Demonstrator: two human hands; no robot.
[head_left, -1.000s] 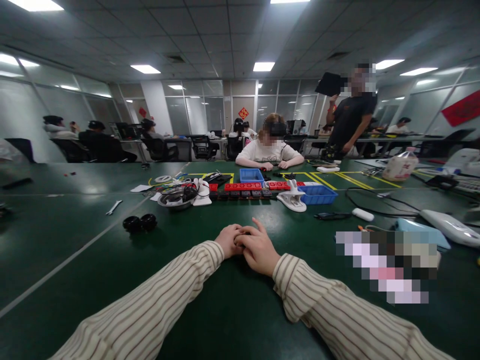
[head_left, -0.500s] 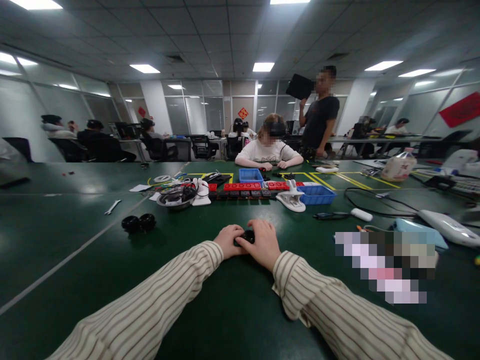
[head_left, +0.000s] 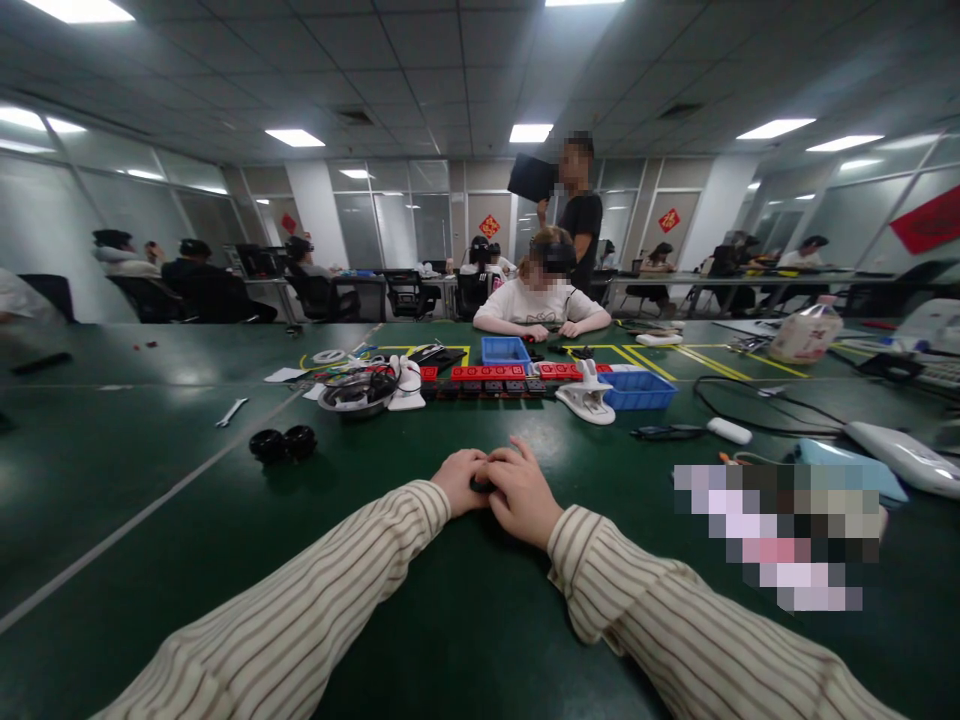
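My left hand (head_left: 457, 480) and my right hand (head_left: 523, 496) meet over the green table, closed around a small black round object (head_left: 481, 484). Most of it is hidden by my fingers, so its exact kind cannot be made out. The left fingers wrap its far side, while the right thumb and fingers press on it from the right. One right finger points up and away from the grip. Farther left on the table, two glossy black round pieces (head_left: 282, 444) sit side by side.
A wrench (head_left: 232, 412) lies at the left. Ahead are a metal bowl (head_left: 358, 398) of cables, a row of red blocks (head_left: 487, 373), white clamps (head_left: 586, 397) and blue bins (head_left: 637, 388). A power bank-like white item (head_left: 729, 431) lies right. A person (head_left: 541, 295) sits opposite.
My right hand has rolled leftward over the black object, covering more of it. The standing person in the background has moved left, behind the seated one.
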